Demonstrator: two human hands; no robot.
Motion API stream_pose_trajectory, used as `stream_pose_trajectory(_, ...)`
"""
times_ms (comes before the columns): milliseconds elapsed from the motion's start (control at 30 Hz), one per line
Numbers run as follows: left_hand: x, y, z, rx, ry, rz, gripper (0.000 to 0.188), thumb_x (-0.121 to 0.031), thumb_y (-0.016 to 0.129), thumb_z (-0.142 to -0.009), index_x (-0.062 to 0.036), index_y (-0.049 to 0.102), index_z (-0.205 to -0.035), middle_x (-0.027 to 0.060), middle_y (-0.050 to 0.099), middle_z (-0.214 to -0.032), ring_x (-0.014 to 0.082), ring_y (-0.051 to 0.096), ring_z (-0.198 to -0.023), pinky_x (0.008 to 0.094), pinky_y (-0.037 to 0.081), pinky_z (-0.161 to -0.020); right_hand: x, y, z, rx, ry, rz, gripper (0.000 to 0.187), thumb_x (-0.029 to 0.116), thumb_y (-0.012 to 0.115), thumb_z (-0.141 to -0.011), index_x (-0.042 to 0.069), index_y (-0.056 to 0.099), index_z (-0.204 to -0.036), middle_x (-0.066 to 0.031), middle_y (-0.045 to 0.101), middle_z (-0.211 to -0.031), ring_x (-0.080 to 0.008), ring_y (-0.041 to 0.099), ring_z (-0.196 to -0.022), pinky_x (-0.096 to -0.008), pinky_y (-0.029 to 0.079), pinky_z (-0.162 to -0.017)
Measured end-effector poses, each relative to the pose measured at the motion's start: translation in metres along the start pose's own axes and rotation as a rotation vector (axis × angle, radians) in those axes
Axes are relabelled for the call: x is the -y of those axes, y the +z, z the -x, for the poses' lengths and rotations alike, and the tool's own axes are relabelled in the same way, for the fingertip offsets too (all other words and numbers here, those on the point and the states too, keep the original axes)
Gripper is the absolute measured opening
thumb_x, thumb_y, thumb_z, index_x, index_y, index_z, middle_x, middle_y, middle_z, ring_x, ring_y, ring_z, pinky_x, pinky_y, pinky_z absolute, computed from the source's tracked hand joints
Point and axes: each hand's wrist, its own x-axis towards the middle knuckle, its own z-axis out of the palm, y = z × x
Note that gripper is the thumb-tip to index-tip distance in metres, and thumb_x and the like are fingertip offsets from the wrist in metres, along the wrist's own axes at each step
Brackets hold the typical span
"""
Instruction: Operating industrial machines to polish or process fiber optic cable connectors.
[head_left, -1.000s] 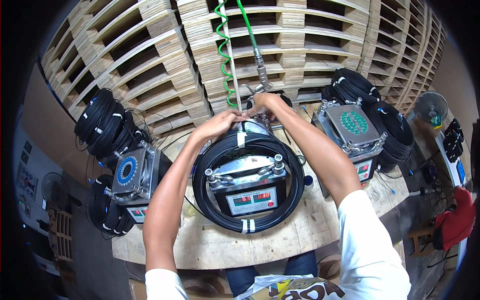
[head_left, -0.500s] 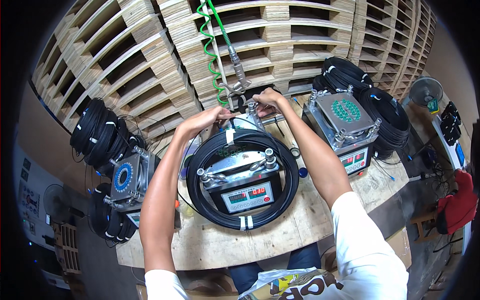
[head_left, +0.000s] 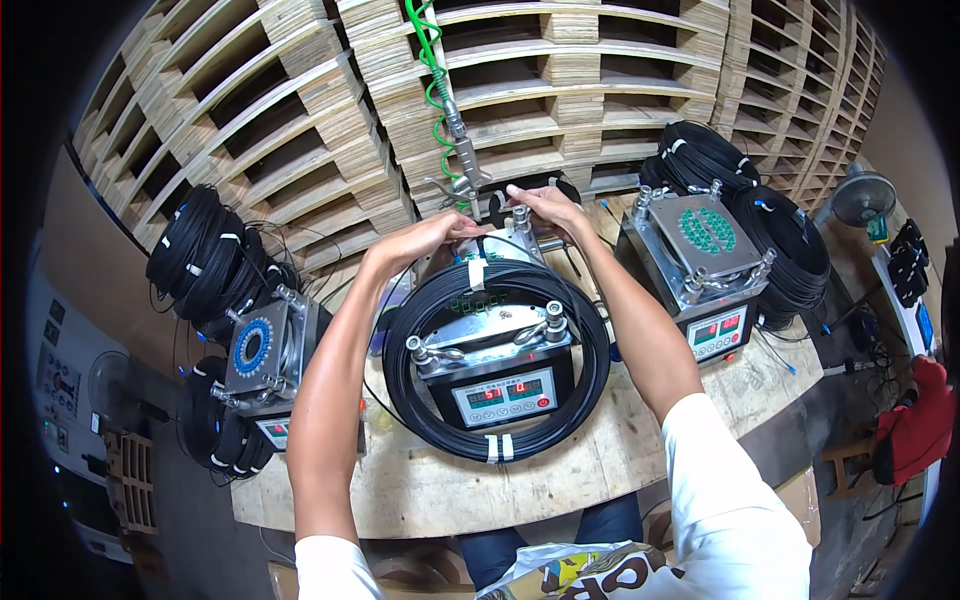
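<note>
A large coil of black cable [head_left: 398, 400], bound with white tape, encircles the front of the middle machine [head_left: 430, 385]. This machine has a metal top with posts and clamps and a red-lit display. My left hand [head_left: 440, 238] is at its far side, fingers pressed together by the plate's back edge; what they hold is too small to name. Across from it, beside the rear post [head_left: 521, 218], my right hand [head_left: 552, 208] has its fingers curled, the tips partly hidden. A metal air gun [head_left: 466, 160] on a green coiled hose hangs just beyond both hands.
Similar machines stand at left [head_left: 262, 345] with a blue ring of fittings, and at right [head_left: 690, 235] with green fittings. More black cable coils [head_left: 785, 255] lie beside them. Stacked wooden pallets [head_left: 560, 110] rise behind the wooden table [head_left: 420, 490].
The view has shifted slightly. My right hand's fingers have moved a little, the thumb side now higher. The middle machine's display reads differently. My left hand stays at the plate's back edge.
</note>
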Motion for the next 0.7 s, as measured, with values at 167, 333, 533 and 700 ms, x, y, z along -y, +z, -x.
stream_pose_trajectory(167, 0.010, -0.005, 0.004, -0.044, -0.006, 0.091, 0.052, -0.034, 0.028, -0.106, 0.0013, 0.051, -0.136, 0.0176, 0.056, -0.140, 0.0229, 0.051, -0.131, 0.0346, 0.036, -0.113, -0.002, -0.003, 0.023, 0.081, -0.019, -0.348, 0.039, 0.027, 0.069, -0.096, 0.010, 0.059, -0.130, -0.0040, 0.064, -0.091, -0.0094, 0.058, -0.077, -0.0260, 0.044, -0.062)
stream_pose_trajectory(333, 0.017, -0.010, -0.012, -0.016, 0.048, 0.008, 0.053, -0.037, 0.030, -0.106, 0.0018, 0.054, -0.133, 0.0140, 0.060, -0.131, 0.0200, 0.055, -0.118, 0.0341, 0.040, -0.106, -0.014, -0.014, 0.016, 0.252, -0.236, -0.501, 0.037, 0.012, 0.062, -0.099, 0.004, 0.055, -0.134, -0.0046, 0.065, -0.100, -0.0108, 0.061, -0.091, -0.0245, 0.051, -0.081)
stream_pose_trajectory(533, 0.014, -0.012, -0.012, 0.024, 0.023, -0.001, 0.052, -0.034, 0.030, -0.106, 0.0019, 0.048, -0.140, 0.0169, 0.056, -0.141, 0.0208, 0.051, -0.131, 0.0344, 0.036, -0.114, -0.014, -0.016, 0.009, 0.292, -0.249, -0.419, 0.039, 0.014, 0.059, -0.100, 0.002, 0.051, -0.137, 0.0011, 0.060, -0.096, -0.0063, 0.051, -0.075, -0.0215, 0.040, -0.064)
stream_pose_trajectory(700, 0.027, -0.027, 0.002, -0.252, 0.212, -0.008, 0.048, -0.041, 0.038, -0.108, -0.0062, 0.058, -0.135, 0.0121, 0.062, -0.133, 0.0197, 0.056, -0.123, 0.0343, 0.043, -0.103, -0.010, -0.001, 0.041, 0.047, -0.167, -0.333, 0.069, 0.042, 0.065, -0.098, 0.009, 0.035, -0.151, 0.0006, 0.053, -0.083, -0.0066, 0.046, -0.064, -0.0231, 0.037, -0.055)
